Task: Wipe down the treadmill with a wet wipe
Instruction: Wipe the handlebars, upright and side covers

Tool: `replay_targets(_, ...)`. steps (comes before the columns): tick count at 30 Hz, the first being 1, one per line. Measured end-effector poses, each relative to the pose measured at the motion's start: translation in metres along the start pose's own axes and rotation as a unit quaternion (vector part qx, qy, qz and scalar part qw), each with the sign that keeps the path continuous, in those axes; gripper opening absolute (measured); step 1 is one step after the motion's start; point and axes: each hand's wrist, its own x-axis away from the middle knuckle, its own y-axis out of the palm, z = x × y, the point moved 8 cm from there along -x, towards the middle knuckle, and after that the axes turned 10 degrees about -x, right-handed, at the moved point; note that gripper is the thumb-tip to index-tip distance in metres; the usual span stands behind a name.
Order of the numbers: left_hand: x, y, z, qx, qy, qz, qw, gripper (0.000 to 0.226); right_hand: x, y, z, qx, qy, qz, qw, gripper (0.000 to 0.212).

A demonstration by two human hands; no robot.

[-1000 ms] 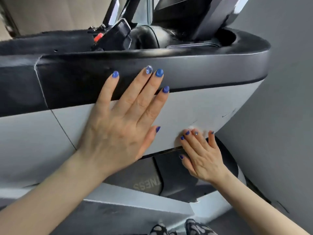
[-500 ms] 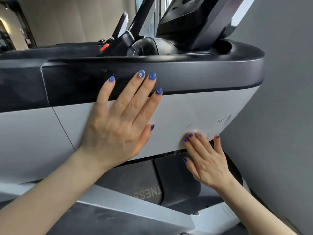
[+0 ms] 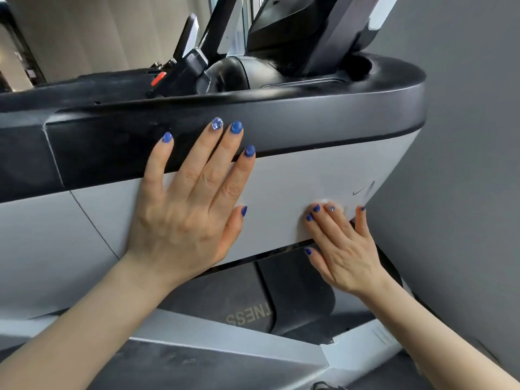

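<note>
The treadmill's console housing fills the view: a black upper band (image 3: 323,122) over a white side panel (image 3: 284,190). My left hand (image 3: 191,209) lies flat and spread on the panel, fingertips reaching onto the black band, holding nothing. My right hand (image 3: 343,249) presses a white wet wipe (image 3: 333,204) against the panel's lower right corner; only a small bit of the wipe shows past the fingertips. A thin dark scuff mark (image 3: 361,190) sits just above and right of the wipe.
A grey wall (image 3: 464,164) stands close on the right of the console. A red safety clip (image 3: 158,79) and the black screen mount (image 3: 295,32) sit on top. Below the panel are the dark motor cover with lettering (image 3: 247,316) and the white frame rail (image 3: 225,339).
The right hand with the wipe has slid a little rightwards along the lower edge of the white panel. The left hand stays flat in place. The view has shifted slightly.
</note>
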Motion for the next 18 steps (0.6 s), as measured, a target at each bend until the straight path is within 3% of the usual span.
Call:
replay_targets(5, 0.000, 0.000, 0.000, 0.001, 0.006, -0.009, 1.000, 0.065, -0.069, -0.027, -0.014, -0.056, 0.008, 0.069, 0.996, 0.066)
replay_targets(11, -0.002, -0.004, -0.002, 0.014, 0.007, -0.012, 1.000, 0.065, -0.064, -0.037, -0.001, -0.017, -0.007, 0.046, 0.999, 0.065)
replay_targets(18, -0.004, -0.017, -0.017, 0.066, -0.036, -0.014, 0.997, 0.065, -0.133, -0.073, -0.011, -0.093, 0.003, 0.070, 0.993, 0.061)
